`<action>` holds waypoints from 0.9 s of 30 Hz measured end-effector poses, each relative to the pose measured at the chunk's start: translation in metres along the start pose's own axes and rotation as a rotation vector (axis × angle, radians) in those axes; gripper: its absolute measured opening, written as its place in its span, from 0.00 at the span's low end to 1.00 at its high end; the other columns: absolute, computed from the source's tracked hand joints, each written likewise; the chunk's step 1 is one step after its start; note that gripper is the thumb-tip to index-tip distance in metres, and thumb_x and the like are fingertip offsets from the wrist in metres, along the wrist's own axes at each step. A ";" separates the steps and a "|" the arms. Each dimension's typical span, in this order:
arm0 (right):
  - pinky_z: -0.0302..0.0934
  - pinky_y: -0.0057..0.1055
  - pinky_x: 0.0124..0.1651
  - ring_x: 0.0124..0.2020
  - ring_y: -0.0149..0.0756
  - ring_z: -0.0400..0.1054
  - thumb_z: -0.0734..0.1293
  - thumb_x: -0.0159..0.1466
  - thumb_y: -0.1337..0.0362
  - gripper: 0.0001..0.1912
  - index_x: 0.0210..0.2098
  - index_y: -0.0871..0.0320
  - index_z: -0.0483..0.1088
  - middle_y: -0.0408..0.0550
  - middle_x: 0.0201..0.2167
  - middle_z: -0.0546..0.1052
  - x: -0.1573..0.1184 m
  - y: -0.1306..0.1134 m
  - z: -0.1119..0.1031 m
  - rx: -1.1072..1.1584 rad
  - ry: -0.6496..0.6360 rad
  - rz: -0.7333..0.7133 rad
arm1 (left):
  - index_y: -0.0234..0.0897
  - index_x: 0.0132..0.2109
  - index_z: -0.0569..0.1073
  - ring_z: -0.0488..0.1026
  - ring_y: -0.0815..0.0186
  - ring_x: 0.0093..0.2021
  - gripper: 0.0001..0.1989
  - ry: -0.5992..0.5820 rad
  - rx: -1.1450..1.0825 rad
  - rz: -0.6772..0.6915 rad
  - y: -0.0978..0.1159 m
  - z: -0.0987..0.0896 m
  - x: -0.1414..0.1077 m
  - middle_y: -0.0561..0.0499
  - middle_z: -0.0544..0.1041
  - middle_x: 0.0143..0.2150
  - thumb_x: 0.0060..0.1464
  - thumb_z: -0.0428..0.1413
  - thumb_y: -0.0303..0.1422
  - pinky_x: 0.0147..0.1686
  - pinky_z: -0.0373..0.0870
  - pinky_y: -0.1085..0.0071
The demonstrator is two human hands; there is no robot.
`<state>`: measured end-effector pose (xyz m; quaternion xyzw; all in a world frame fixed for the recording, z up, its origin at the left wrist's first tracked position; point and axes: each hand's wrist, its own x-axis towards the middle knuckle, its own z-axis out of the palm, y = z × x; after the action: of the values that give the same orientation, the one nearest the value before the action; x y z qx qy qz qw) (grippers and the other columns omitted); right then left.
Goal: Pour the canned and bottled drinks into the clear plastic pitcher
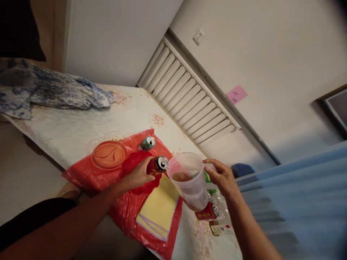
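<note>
My left hand (140,174) is wrapped round a red drink can (154,167) with an opened top. In my right hand (220,177) is the handle of a translucent plastic pitcher (193,193), which holds some brownish liquid. The pitcher is tilted toward the can, and its spout is at the can's opening. Below the can lie a red plastic sheet (108,182) and a folded yellow cloth (159,206). On the sheet behind my left hand stand a round orange lid (110,154) and a small green can (147,143).
Another red can (207,212), a clear plastic bottle (219,198) and a small printed box (221,228) are right of the pitcher. A patterned cloth (70,88) lies on the floral tablecloth (141,110). Behind stands a white radiator (187,90); a blue curtain (295,198) hangs at right.
</note>
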<state>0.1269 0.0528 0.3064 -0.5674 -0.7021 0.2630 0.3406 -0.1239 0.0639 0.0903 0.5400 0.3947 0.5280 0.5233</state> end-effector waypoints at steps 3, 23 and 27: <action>0.43 0.25 0.20 0.18 0.25 0.49 0.76 0.52 0.52 0.17 0.35 0.57 0.80 0.35 0.16 0.59 0.001 -0.004 0.002 -0.038 -0.017 0.003 | 0.38 0.58 0.65 0.74 0.54 0.56 0.34 0.003 0.014 -0.011 0.002 0.000 0.000 0.45 0.75 0.57 0.40 0.57 0.25 0.55 0.72 0.60; 0.48 0.26 0.24 0.21 0.27 0.53 0.74 0.55 0.50 0.20 0.39 0.59 0.79 0.38 0.20 0.63 0.007 -0.002 0.000 -0.211 -0.056 -0.035 | 0.41 0.55 0.67 0.73 0.54 0.57 0.32 0.044 0.071 0.013 -0.006 0.005 0.001 0.46 0.75 0.57 0.39 0.59 0.26 0.57 0.71 0.58; 0.49 0.27 0.24 0.21 0.27 0.53 0.73 0.55 0.49 0.21 0.39 0.60 0.79 0.38 0.20 0.64 0.008 -0.003 -0.001 -0.234 -0.067 -0.038 | 0.41 0.54 0.67 0.74 0.54 0.56 0.31 0.046 0.066 0.019 -0.007 0.006 0.001 0.46 0.76 0.56 0.40 0.60 0.26 0.56 0.72 0.58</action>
<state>0.1246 0.0596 0.3107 -0.5807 -0.7497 0.1916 0.2532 -0.1170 0.0653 0.0844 0.5484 0.4187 0.5321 0.4908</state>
